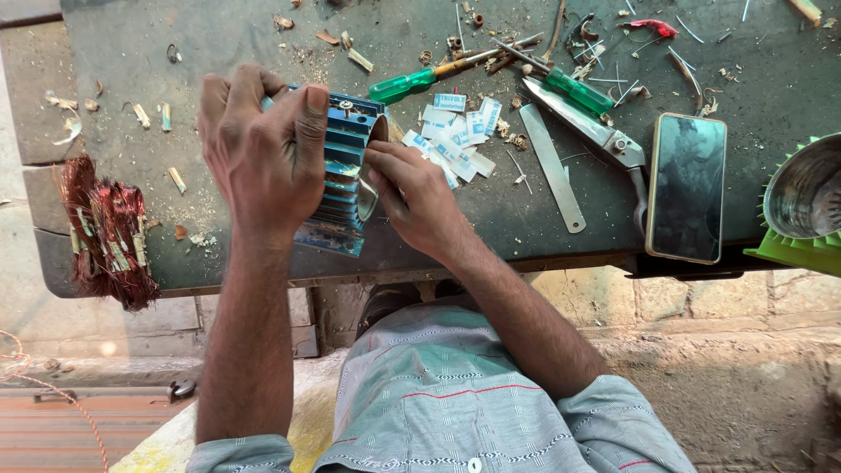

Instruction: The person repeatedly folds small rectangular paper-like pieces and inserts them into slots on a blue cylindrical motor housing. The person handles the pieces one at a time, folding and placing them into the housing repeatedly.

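I see my left hand point(263, 144) clamped over the blue finned motor housing point(344, 175) at the workbench point(131, 52) edge. My right hand point(419, 197) pinches closed at its open bore. Paper strips point(455, 131) lie just beyond my right fingers.

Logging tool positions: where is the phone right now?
In the head view, the phone lies screen-up at the table's near right edge, between the pliers and the green housing.

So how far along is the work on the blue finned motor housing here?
Seemingly done: a bundle of copper winding lies apart on the bench. In hand: left hand grips the blue finned housing, right hand reaches into its bore. Left: white paper slips lie unused beside it.
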